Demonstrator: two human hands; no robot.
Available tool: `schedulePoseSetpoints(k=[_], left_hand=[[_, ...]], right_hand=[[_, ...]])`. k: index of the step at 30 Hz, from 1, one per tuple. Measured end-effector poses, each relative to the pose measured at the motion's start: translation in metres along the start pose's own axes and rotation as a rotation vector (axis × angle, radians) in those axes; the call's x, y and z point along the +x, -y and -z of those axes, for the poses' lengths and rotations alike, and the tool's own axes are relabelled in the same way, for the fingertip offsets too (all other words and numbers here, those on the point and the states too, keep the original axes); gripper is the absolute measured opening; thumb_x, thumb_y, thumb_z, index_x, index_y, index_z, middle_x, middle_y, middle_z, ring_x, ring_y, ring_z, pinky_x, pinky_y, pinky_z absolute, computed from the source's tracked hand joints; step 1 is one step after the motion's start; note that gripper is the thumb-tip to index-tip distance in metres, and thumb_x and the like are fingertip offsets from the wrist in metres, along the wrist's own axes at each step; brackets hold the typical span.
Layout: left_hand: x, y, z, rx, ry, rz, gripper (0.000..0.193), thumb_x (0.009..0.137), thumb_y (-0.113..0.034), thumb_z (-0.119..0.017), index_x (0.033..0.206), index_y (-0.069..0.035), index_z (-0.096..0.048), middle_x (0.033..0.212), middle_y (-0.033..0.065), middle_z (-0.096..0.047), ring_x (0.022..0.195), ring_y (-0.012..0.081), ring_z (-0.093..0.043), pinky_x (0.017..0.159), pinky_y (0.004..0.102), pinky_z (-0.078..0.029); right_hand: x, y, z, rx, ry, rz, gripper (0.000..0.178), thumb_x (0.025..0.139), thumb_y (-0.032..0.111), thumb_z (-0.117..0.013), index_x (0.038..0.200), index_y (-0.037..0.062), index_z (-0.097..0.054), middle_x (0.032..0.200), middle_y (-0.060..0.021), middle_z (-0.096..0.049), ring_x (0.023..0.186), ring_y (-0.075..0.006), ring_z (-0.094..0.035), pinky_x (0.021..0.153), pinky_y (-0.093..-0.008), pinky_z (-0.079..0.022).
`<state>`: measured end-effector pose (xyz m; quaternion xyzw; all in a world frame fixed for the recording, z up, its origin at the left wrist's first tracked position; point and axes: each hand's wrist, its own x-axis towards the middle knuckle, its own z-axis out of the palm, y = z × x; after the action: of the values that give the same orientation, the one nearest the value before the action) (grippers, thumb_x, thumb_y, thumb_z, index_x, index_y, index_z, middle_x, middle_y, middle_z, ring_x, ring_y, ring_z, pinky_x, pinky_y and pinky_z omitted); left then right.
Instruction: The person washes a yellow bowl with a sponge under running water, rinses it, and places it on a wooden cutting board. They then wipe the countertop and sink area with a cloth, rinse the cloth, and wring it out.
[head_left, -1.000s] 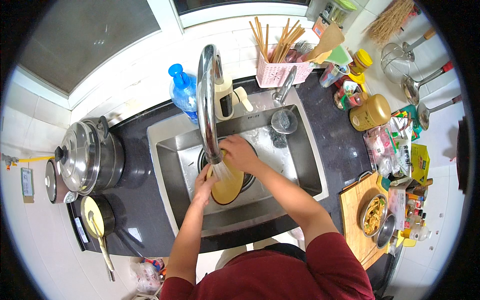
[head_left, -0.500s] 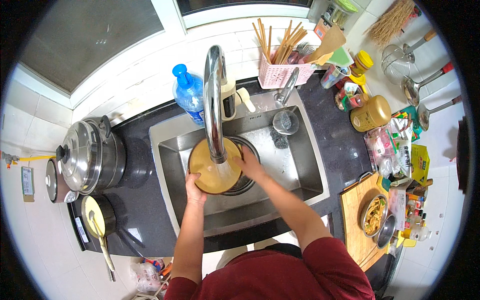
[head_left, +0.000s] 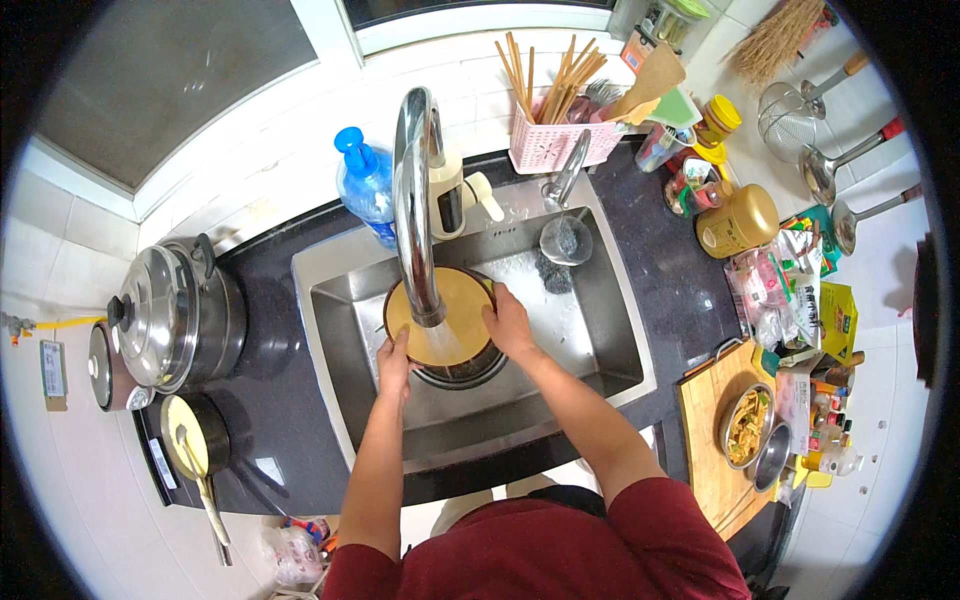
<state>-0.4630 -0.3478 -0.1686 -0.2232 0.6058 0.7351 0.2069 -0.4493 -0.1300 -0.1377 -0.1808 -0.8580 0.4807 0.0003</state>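
Note:
A round tan bowl-like vessel (head_left: pixel 463 298) with a dark rim is between my hands in the sink, under the tall chrome tap (head_left: pixel 413 190). Water runs from the spout into it. My left hand (head_left: pixel 394 364) grips its near left edge, thumb up at the rim. On the right edge, my right hand (head_left: pixel 510 322) is closed round the rim. Below the vessel shows part of a dark round pan (head_left: pixel 470 378); the vessel covers most of it. The steel sink basin (head_left: pixel 590 350) surrounds both.
A clear cup (head_left: pixel 566 241) and a dark scourer (head_left: pixel 555 277) lie at the sink's back right. Behind stand a blue pump bottle (head_left: pixel 367 190) and a pink chopstick basket (head_left: pixel 560 145). Left is a steamer pot (head_left: pixel 165 310); right, a cutting board (head_left: pixel 705 420) with a food bowl.
The vessel has shifted slightly right and sits less tilted, covering the dark pan differently. My right hand has moved from its inner right side to gripping the rim. Water keeps running.

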Motion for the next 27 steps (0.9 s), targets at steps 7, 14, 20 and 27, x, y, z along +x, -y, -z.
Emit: schedulePoseSetpoints(k=[7,14,20,27], left_hand=[[-0.011,0.072,-0.052,-0.415,-0.185,0.081,0.024,0.094,-0.025,-0.052,0.104,-0.004,-0.058,0.084,0.0049,-0.064,0.062,0.0147,-0.061,0.05,0.0278,-0.048],[0.013,0.031,-0.001,-0.026,0.027,-0.016,0.023,0.091,-0.026,-0.057,0.098,-0.005,-0.059,0.08,0.0038,-0.066,0.063,0.0131,-0.062,0.049,0.0251,-0.047],[-0.017,0.054,-0.061,-0.337,-0.203,0.062,0.026,0.092,-0.022,-0.054,0.108,-0.001,-0.053,0.097,0.0117,-0.062,0.075,0.0187,-0.063,0.051,0.0299,-0.048],[0.002,0.04,-0.008,-0.227,0.066,0.139,0.026,0.093,-0.021,-0.049,0.112,-0.002,-0.051,0.1,0.0125,-0.062,0.078,0.024,-0.064,0.058,0.0347,-0.054]], right_hand=[[-0.044,-0.027,-0.081,0.425,-0.297,-0.177,0.046,0.078,0.0,-0.053,0.123,-0.0023,-0.042,0.112,-0.0198,-0.058,0.105,-0.0318,-0.057,0.09,-0.0375,-0.044],[0.0,-0.056,-0.034,0.33,0.032,-0.201,0.042,0.073,0.002,-0.056,0.115,-0.0037,-0.05,0.1,-0.0191,-0.063,0.092,-0.031,-0.061,0.08,-0.0366,-0.049],[-0.038,-0.027,-0.077,0.579,-0.343,-0.215,0.039,0.073,0.002,-0.057,0.112,-0.0035,-0.053,0.104,-0.0204,-0.063,0.1,-0.0333,-0.06,0.085,-0.0372,-0.046],[-0.011,-0.028,-0.012,0.583,0.196,-0.462,0.047,0.07,-0.001,-0.061,0.116,-0.0027,-0.053,0.104,-0.0128,-0.064,0.094,-0.021,-0.061,0.083,-0.0306,-0.048]])
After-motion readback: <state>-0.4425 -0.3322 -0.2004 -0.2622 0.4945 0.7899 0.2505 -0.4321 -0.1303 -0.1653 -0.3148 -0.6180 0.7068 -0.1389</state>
